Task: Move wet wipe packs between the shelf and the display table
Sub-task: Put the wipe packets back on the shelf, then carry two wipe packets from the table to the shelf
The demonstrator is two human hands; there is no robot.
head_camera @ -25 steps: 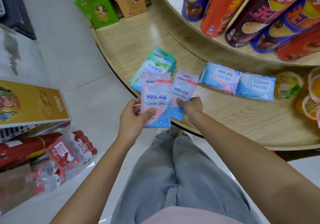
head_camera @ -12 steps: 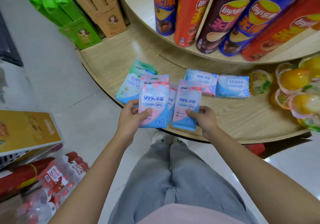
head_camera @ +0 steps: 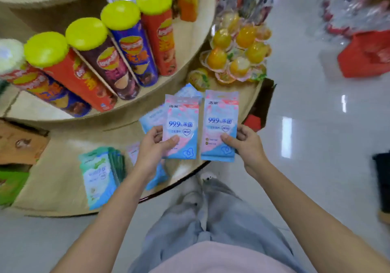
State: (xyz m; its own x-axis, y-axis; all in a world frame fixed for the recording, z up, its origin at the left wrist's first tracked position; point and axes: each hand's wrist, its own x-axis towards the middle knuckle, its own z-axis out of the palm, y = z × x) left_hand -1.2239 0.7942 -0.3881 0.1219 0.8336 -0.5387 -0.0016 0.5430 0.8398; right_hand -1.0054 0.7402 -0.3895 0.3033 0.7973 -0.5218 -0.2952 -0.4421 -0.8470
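My left hand (head_camera: 153,148) grips a pink-and-blue wet wipe pack (head_camera: 182,123) by its lower left side, thumb on the front. My right hand (head_camera: 245,144) holds a second matching wet wipe pack (head_camera: 220,123) by its lower right side. Both packs are upright, side by side, lifted above the front edge of the round wooden display table (head_camera: 57,180). On the table lie a stack of green-and-blue wipe packs (head_camera: 99,175) at the left and light blue packs (head_camera: 153,117) partly hidden behind my left hand.
Tall chip cans with yellow lids (head_camera: 126,47) stand on the tier above the table. Jelly cups (head_camera: 236,55) sit at the table's right end. White tiled floor (head_camera: 316,125) stretches to the right, with red packaged goods (head_camera: 367,53) at the far right. A cardboard box (head_camera: 21,144) sits left.
The view has swung to the right and the table now lies to my left. Both hands have lifted their packs off the table and drawn them apart, side by side.
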